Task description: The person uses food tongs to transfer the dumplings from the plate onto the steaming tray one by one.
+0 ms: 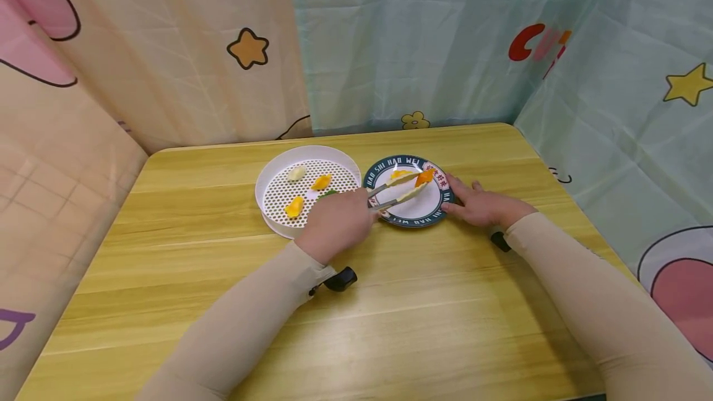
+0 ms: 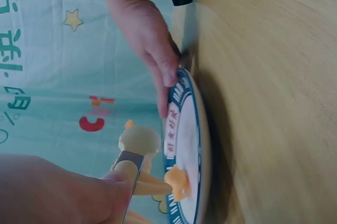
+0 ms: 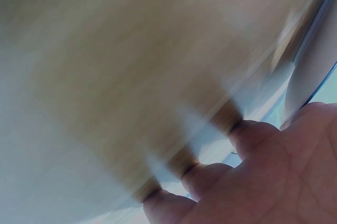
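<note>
My left hand (image 1: pixel 342 223) grips a pair of tongs (image 1: pixel 384 206) with pale, shell-shaped tips. Between the tips is an orange, dumpling-like piece (image 1: pixel 426 177), held above the right part of a round plate (image 1: pixel 414 223). The plate is white inside, with a dark green lettered rim. A yellow-orange piece (image 2: pixel 179 182) lies on it, partly behind the tongs in the head view. At the plate's right edge, my right hand (image 1: pixel 481 204) touches the rim with thumb and finger extended. In the right wrist view, the right hand's fingers (image 3: pixel 210 176) rest by the tabletop.
A round white perforated tray (image 1: pixel 264 200) stands left of the plate. On it lie a pale piece (image 1: pixel 297 173), two yellow pieces (image 1: pixel 321 182) and a green piece (image 1: pixel 330 193) partly hidden by my left hand. Printed curtains (image 1: pixel 390 48) hang behind the wooden table (image 1: pixel 412 314).
</note>
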Demonstrator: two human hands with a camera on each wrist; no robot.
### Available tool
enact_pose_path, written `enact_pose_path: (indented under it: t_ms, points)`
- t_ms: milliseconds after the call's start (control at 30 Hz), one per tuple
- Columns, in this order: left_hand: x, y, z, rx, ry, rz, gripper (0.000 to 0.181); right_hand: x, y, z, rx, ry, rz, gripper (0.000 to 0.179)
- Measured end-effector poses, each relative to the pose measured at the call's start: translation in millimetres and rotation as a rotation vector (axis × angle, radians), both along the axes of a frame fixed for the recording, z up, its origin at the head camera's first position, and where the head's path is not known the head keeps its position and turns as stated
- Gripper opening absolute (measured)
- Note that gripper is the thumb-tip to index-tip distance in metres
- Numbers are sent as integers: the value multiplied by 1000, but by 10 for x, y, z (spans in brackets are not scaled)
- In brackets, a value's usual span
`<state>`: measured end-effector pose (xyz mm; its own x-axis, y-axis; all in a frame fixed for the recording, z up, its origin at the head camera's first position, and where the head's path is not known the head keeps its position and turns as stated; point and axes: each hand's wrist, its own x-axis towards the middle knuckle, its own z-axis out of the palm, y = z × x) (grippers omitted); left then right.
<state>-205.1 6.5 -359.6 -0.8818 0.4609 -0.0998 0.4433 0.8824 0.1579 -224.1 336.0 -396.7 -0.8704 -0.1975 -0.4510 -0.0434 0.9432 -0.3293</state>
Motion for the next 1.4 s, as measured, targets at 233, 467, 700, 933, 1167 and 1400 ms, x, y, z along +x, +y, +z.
enact_pose_path:
  t_ms: [233, 467, 700, 933, 1167, 1400]
  points:
    - [140, -310, 115, 32, 8, 47, 38, 10, -3, 8, -12, 9, 11, 97]
    - [273, -746, 206, 43, 29, 85, 42, 3, 9, -2, -18, 5, 9, 96]
    - [366, -1233, 310, 50, -12, 130, 45, -9, 16, -24, -25, -3, 4, 96]
    - [345, -1657, 326, 45, -80, 223, 46, 5, 10, -4, -29, -11, -2, 98]
    - [233, -1898, 299, 37, -140, 253, 46, 9, 20, 11, -19, -13, -2, 98]
    - [90, -2025, 299, -10, -190, 233, 52, 0, 0, 17, -21, -9, 11, 98]
